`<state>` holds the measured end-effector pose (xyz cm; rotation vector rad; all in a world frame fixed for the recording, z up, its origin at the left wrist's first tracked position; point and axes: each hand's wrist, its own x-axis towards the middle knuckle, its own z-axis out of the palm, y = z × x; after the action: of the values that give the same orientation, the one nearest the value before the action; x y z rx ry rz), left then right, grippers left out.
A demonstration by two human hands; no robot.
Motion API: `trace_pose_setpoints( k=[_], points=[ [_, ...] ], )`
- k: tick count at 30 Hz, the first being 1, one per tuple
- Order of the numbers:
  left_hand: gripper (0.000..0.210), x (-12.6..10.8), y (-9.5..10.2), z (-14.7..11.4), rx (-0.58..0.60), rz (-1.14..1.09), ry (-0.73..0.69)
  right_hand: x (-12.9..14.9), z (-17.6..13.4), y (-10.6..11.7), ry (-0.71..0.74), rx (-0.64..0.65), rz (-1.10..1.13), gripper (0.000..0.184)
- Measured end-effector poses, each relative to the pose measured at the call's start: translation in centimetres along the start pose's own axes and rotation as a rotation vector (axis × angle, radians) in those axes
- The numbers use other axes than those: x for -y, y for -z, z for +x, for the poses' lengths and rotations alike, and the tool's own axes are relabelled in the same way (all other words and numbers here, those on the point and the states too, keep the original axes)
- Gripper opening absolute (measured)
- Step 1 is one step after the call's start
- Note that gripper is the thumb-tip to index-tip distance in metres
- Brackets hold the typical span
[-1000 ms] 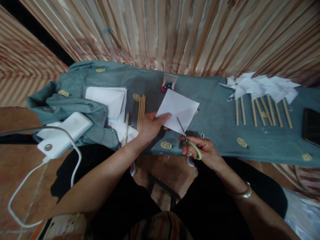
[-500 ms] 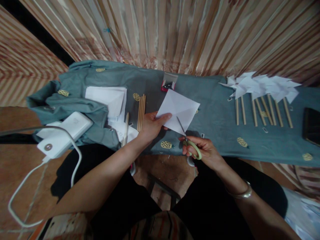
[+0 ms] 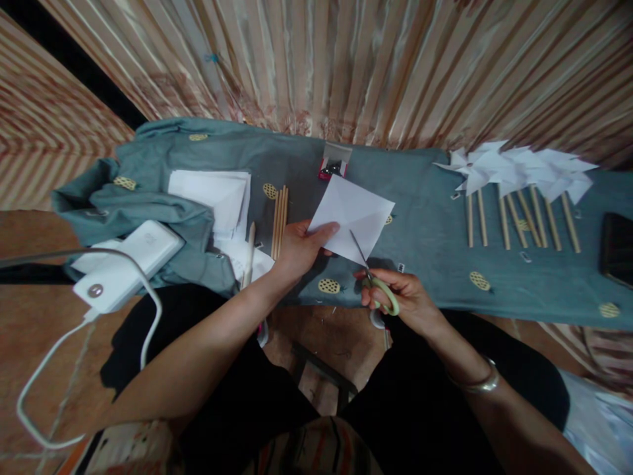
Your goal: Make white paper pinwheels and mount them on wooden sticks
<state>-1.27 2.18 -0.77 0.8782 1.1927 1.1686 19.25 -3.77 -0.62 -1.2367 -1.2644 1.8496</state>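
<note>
A square sheet of white paper (image 3: 353,208) with faint creases is held by its left corner in my left hand (image 3: 304,247), thumb on top and fingers underneath. My right hand (image 3: 395,290) grips the pale green handles of a pair of scissors (image 3: 383,295). The blade lies over the paper's near corner and points towards its middle. Just beyond the paper sits a small red box (image 3: 332,168) with its lid up and dark shiny bits inside. Left of my left hand lie several thin wooden sticks (image 3: 279,221).
Paper pinwheels (image 3: 524,171) on sticks lie at the right, near a dark phone-like object (image 3: 618,247). At the left are stacked paper sheets (image 3: 210,198), a pale pointed stick (image 3: 250,254) and a white power bank (image 3: 128,264) with a cable. A green pineapple-print cloth (image 3: 420,231) covers the table.
Almost nothing differs. The paper's outer corners have shifted very slightly, while both hands and the scissors keep their places.
</note>
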Motion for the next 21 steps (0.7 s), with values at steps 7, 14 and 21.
trace_pose_setpoints(
  k=[7, 14, 21],
  points=[
    [0.021, 0.1, 0.03, 0.04, 0.0, -0.002, 0.0, -0.03, 0.08, -0.12, 0.019, 0.001, 0.01, 0.043],
    [0.021, -0.05, -0.01, -0.09, 0.003, 0.002, 0.0, 0.02, 0.08, -0.18, 0.015, -0.018, 0.003, 0.043],
    [0.02, 0.07, 0.03, -0.03, 0.006, 0.004, 0.002, -0.1, 0.13, -0.22, 0.014, -0.036, 0.005, 0.045]
  ],
)
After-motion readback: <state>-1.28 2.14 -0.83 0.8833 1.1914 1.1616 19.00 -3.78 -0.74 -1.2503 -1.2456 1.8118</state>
